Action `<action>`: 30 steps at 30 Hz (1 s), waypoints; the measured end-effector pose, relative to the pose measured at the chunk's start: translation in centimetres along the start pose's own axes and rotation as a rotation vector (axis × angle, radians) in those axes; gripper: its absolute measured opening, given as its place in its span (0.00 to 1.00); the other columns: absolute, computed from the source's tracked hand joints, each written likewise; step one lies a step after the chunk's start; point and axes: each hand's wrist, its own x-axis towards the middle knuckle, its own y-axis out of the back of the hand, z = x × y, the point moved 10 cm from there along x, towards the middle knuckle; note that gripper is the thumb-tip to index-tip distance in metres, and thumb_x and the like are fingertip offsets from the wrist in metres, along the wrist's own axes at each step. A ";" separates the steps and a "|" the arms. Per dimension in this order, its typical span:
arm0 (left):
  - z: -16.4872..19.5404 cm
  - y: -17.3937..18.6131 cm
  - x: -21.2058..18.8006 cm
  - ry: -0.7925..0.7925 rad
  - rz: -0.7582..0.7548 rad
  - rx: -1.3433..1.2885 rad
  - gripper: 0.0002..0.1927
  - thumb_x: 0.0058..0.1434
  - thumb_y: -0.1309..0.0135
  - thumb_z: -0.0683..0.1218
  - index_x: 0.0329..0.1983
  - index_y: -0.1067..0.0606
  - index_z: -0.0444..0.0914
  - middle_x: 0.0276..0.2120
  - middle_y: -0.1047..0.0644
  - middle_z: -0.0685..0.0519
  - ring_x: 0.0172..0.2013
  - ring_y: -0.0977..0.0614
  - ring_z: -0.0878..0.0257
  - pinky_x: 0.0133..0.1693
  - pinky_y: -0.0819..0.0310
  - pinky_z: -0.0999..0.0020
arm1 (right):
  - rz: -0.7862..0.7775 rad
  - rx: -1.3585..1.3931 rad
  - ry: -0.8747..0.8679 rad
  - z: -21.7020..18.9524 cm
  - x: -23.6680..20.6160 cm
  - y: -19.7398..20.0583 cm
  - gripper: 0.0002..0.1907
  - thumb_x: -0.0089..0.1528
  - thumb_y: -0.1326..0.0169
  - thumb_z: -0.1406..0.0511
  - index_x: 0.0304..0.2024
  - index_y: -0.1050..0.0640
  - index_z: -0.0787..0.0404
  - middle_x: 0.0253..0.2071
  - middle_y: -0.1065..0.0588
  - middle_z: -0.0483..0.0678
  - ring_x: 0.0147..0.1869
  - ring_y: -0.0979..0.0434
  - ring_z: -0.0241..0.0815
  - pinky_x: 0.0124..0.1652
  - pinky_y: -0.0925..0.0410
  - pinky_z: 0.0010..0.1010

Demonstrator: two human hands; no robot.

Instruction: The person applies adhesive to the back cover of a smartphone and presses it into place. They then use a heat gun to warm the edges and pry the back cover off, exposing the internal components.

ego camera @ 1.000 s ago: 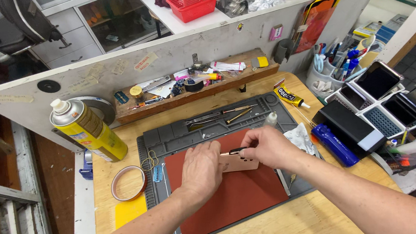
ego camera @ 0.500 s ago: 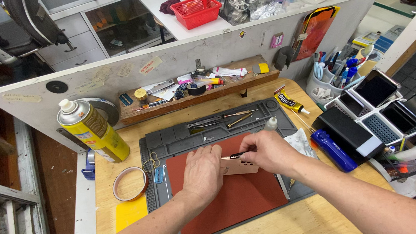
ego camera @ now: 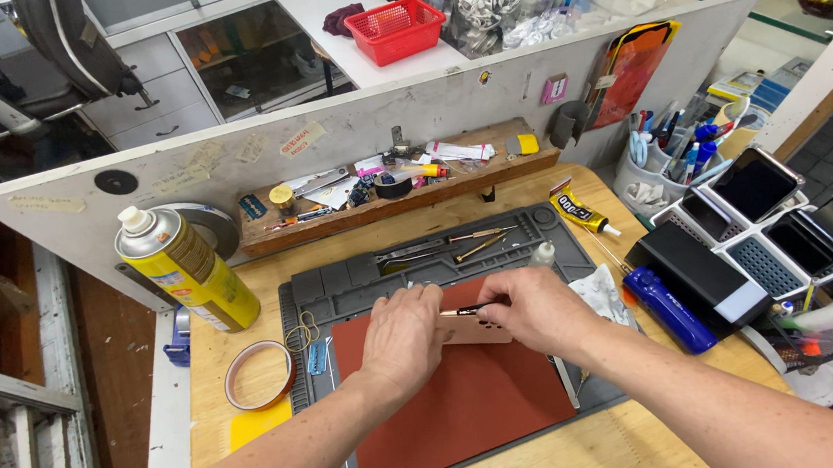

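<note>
A small beige phone-like device (ego camera: 478,331) lies on the red-brown pad (ego camera: 462,411) of a grey work mat (ego camera: 341,286). My left hand (ego camera: 403,341) presses down on the device's left end and holds it still. My right hand (ego camera: 541,308) grips a thin black-handled tool (ego camera: 465,310), its tip pointing left over the device's top edge. Most of the device is hidden under both hands.
A yellow spray can (ego camera: 186,269) stands at the left, a tape roll (ego camera: 259,375) in front of it. Tweezers and screwdrivers (ego camera: 448,246) lie on the mat's back. A glue tube (ego camera: 580,210), a blue cylinder (ego camera: 669,307), phone trays (ego camera: 777,223) and a tool cup (ego camera: 666,157) crowd the right.
Both hands stay on the device; they have barely moved. The head camera has shifted slightly.
</note>
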 end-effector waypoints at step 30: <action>-1.0 0.1 0.4 0.006 0.024 -0.116 0.12 0.56 0.47 0.36 0.44 0.26 0.39 0.40 0.20 0.48 0.48 0.23 0.50 0.51 0.36 0.51 | 0.469 -0.029 0.292 -3.1 -2.5 2.7 0.05 0.58 0.40 0.68 0.36 0.20 0.61 0.35 0.23 0.49 0.43 0.22 0.52 0.42 0.29 0.40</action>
